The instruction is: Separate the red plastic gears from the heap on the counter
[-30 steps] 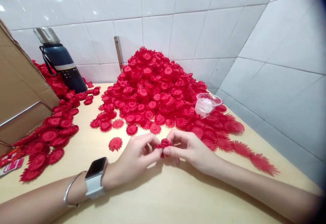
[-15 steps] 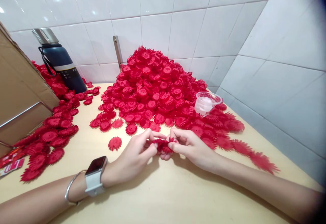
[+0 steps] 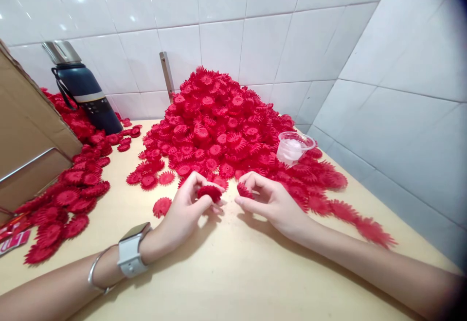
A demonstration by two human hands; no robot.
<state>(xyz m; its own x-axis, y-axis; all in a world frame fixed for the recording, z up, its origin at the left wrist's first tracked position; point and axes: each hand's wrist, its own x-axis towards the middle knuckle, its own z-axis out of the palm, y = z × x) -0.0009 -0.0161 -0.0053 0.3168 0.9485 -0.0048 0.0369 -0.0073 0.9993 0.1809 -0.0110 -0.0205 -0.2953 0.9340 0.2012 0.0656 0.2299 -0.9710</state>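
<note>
Between the thumb and fingers of my left hand (image 3: 191,202) is a round red fabric flower (image 3: 209,193) with a fringed edge. My right hand (image 3: 268,199), a short way to the right, pinches another red piece (image 3: 244,190) of the same fringed kind, partly hidden by the fingers. The two pieces are apart, both held just above the table. Behind my hands rises a large pile of red fringed flowers (image 3: 219,126). A single loose flower (image 3: 162,207) lies on the table just left of my left hand.
A clear plastic cup (image 3: 295,147) with something whitish inside rests on the pile's right side. At left stand a dark blue bottle (image 3: 89,95) and a cardboard box (image 3: 32,126), with more red flowers (image 3: 67,197) beside them. White tiled walls (image 3: 219,44) border the wooden table (image 3: 241,272).
My hands, together on the red fabric half a second ago, have moved apart. Each now holds a separate red piece. The left wrist has turned slightly.
</note>
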